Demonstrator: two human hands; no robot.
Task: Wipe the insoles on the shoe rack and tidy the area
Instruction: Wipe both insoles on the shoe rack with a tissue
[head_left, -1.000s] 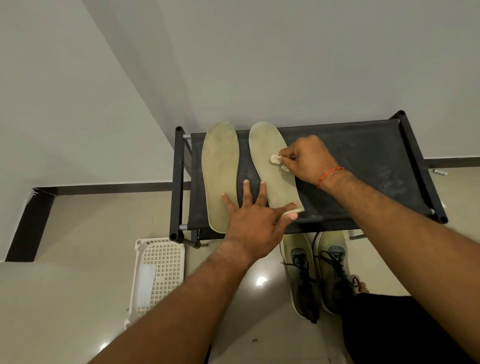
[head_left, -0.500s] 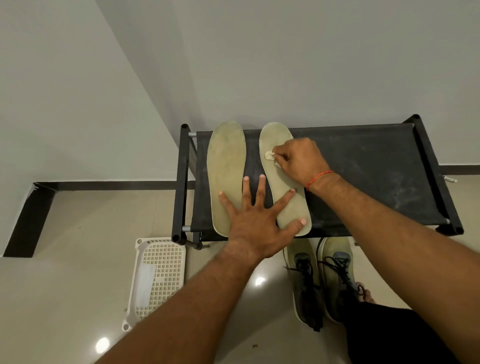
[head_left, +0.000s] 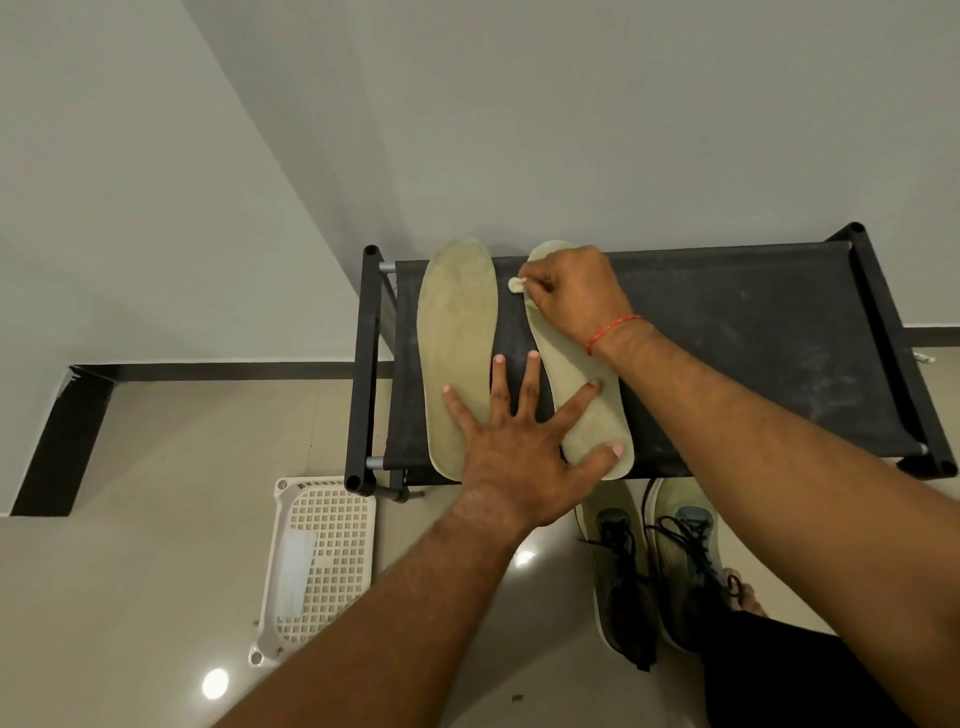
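Two pale yellow-green insoles lie side by side on the black shoe rack (head_left: 753, 353). The left insole (head_left: 457, 332) is almost fully visible. My left hand (head_left: 524, 441) lies flat with spread fingers across the heel ends of both insoles. The right insole (head_left: 587, 415) is partly covered by both hands. At its toe end my right hand (head_left: 571, 296) pinches a small white wad (head_left: 516, 284), which sits at the insole's left edge.
A pair of yellow-green lace-up shoes (head_left: 654, 561) stands on the tiled floor below the rack's front edge. A white perforated plastic tray (head_left: 322, 566) lies on the floor at the rack's left front corner. A wall rises directly behind the rack.
My right hand has slid the white wad up the right insole from its middle to the toe end. My left hand has kept pressing on the heel ends.
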